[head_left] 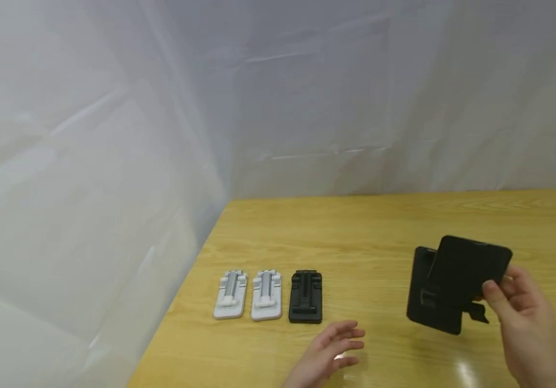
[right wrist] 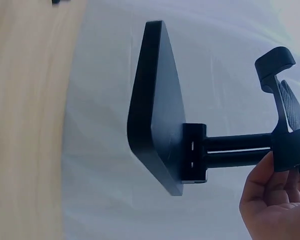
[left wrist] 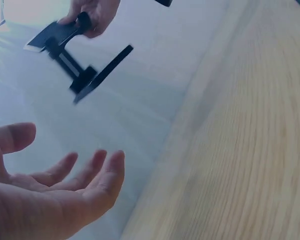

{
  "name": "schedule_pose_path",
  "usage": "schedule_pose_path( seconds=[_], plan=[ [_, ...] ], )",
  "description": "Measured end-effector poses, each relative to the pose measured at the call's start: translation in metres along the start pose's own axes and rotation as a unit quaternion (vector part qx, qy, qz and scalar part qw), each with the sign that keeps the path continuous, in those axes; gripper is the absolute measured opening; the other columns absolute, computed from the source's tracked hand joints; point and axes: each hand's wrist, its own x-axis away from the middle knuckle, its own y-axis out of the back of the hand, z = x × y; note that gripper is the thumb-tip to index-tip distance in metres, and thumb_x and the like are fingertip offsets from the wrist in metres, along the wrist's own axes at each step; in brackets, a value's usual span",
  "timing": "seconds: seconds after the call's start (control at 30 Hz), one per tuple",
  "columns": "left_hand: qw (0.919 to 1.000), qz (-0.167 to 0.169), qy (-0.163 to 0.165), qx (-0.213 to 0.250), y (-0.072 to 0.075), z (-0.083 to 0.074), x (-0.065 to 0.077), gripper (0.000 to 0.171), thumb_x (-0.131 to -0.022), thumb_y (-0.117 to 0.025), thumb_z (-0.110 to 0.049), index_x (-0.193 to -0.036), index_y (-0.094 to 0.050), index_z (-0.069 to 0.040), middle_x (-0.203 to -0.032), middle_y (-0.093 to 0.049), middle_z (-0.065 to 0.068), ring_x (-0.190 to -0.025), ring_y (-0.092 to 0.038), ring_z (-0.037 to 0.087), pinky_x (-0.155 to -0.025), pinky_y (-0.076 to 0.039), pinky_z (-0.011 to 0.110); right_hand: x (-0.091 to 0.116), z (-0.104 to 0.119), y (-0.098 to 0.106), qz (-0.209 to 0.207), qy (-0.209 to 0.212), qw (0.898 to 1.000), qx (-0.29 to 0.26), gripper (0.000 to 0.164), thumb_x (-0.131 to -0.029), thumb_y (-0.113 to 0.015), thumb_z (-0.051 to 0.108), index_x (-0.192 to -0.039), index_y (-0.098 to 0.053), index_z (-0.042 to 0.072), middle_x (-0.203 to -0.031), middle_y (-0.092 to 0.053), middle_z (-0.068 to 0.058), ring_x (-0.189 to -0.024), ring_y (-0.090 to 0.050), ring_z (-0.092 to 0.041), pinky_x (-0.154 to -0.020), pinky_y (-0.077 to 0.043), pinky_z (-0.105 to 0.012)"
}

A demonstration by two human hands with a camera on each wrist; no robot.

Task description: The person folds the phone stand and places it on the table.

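My right hand grips an unfolded black phone stand by the edge of its upper plate, thumb on the near face, over the right side of the table. The right wrist view shows its thick base plate, a hinge and a two-bar post leading to the hooked holder by the fingers. Left of it, my left hand holds nothing, its fingers spread and slightly bent. Beyond that hand lies a folded black phone stand.
Two folded white phone stands lie in a row to the left of the folded black one on the wooden table. Pale sheeting hangs behind the table and along its left side.
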Motion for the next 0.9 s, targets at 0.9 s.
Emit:
schedule_pose_path(
  seconds=[0.9],
  plan=[
    [0.9969,-0.025,0.043,0.061,-0.014,0.01,-0.006,0.05,-0.088,-0.05,0.004,-0.136,-0.036,0.01,-0.121,-0.056,0.016,-0.101,-0.058,0.025,-0.086,-0.051,0.039,0.029,-0.025,-0.051,0.097,-0.245,0.946,0.189,0.032,-0.099,-0.041,0.021,-0.129,-0.038,0.008,-0.096,-0.06,0.009,-0.081,-0.055,-0.009,-0.07,-0.047,-0.022]
  ],
)
